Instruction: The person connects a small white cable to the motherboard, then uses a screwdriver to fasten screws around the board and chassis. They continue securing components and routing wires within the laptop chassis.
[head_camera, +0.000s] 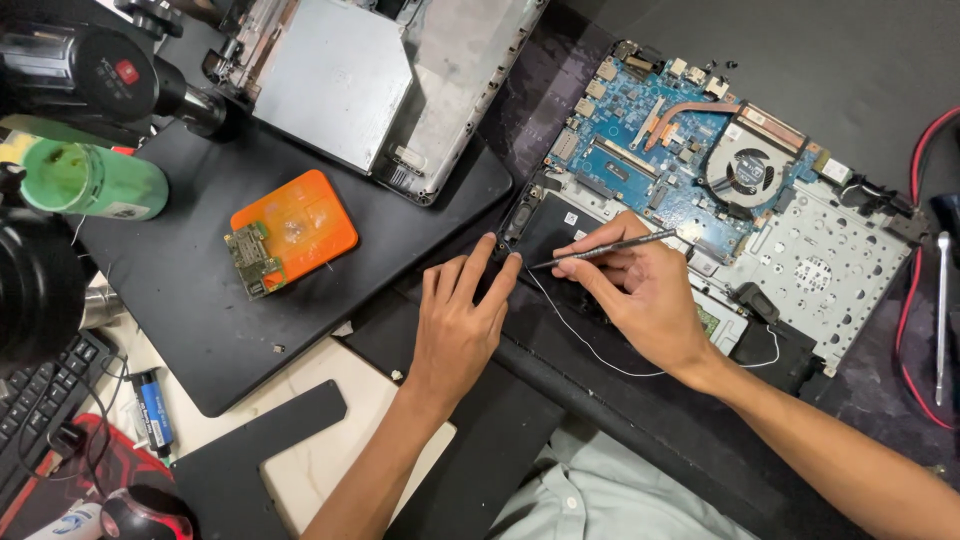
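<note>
Dark mats cover the workbench (860, 60), and I look straight down on an opened laptop chassis (800, 270) lying at the right of centre. Its blue circuit board (640, 150) is exposed, with a round cooling fan (750, 168) and a copper heat pipe (700, 108) on the upper portion.

My right hand (645, 290) is closed around a thin dark stylus-like tool (605, 250), gripped like a pen between thumb and fingers. The tool lies nearly level, its tip pointing left toward the lower left corner of the chassis. My left hand (460, 320) holds nothing; its fingers are spread a little and its fingertips (488, 244) press on the black edge of the chassis, just beside the tool tip. A thin white wire (590, 350) runs from that corner under my right hand and along the lower edge.

A black flat panel (200, 290) lies at the left, well apart from both hands, carrying an orange pad (300, 225) with a small green circuit board (250, 262) at its lower left corner. Above it rests a silver laptop cover (400, 90). A green bottle (90, 180) lies at the far left. A red cable (905, 330) and a silver screwdriver (942, 310) lie at the right edge. A keyboard (35, 400) shows in the lower left corner.
</note>
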